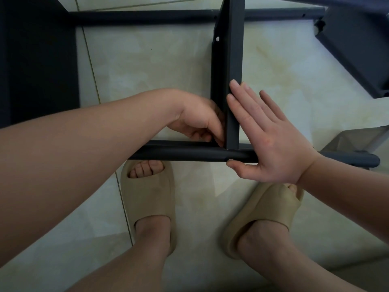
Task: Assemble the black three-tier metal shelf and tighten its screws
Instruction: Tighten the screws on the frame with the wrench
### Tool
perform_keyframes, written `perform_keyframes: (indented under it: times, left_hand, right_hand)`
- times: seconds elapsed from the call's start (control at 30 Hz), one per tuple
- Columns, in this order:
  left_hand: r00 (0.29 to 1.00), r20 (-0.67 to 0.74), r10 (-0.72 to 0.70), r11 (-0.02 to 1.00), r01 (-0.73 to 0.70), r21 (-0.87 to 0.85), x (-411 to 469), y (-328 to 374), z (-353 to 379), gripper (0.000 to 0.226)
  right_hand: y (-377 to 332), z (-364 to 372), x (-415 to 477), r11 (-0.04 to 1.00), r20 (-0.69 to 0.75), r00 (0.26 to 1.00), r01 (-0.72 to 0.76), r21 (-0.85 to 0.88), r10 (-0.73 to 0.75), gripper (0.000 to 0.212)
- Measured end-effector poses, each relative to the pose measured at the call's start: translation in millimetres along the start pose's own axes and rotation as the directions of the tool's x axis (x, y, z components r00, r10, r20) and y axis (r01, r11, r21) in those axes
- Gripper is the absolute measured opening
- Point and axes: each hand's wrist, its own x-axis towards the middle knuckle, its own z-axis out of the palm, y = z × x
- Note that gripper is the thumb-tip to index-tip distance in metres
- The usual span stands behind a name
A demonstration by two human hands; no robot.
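Panel (234,81) runs far from left-right tube (189,155). My left hand (195,120) curled at panel's left, grip hidden; right hand (268,142) flat, fingers straight, bracing right.

Black round metal tubes: 2. Near tube (189,153), far tube (147,16).
Black flat metal shelf panels: 3. Centre panel (233,70), left panel (42,60), upper-right panel (357,45).
Bare hands: 2. Left hand (195,119), right hand (271,144).
Beige foam slippers: 2. Left slipper (147,197), right slipper (269,209).
Small pale round marks on metal, screw or hole indeterminate: 2. Panel mark (217,39), tube mark (230,159).

no readable text, label or number shows anywhere
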Motion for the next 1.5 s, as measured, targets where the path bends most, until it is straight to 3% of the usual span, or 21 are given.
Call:
perform_keyframes:
  times: [0.3,0.53,1.17,1.5]
  left_hand:
    - [0.998,0.044,0.048,0.989,-0.041,-0.139,0.4,-6.5,1.3,0.021]
    - [0.995,0.047,-0.091,0.996,0.091,-0.011,-2.6,-3.2,-2.9,0.006]
    - [0.999,0.039,0.014,0.998,-0.012,-0.055,-2.5,-3.0,0.0,0.019]
    - [0.999,0.013,-0.039,0.999,0.039,-0.035,-2.5,-4.0,0.4,0.013]
  right_hand:
    - [-0.4,-0.8,-0.2,1.000,0.000,1.000,-0.001,-0.001,0.001,0.101]
    - [0.1,-0.4,-0.4,1.000,-0.004,1.000,-0.001,-0.001,0.001,0.101]
    - [0.1,0.6,0.0,1.000,0.002,1.000,-0.001,0.005,0.001,0.102]
    - [-0.6,-0.4,0.3,1.000,0.002,1.000,-0.001,0.001,0.001,0.102]
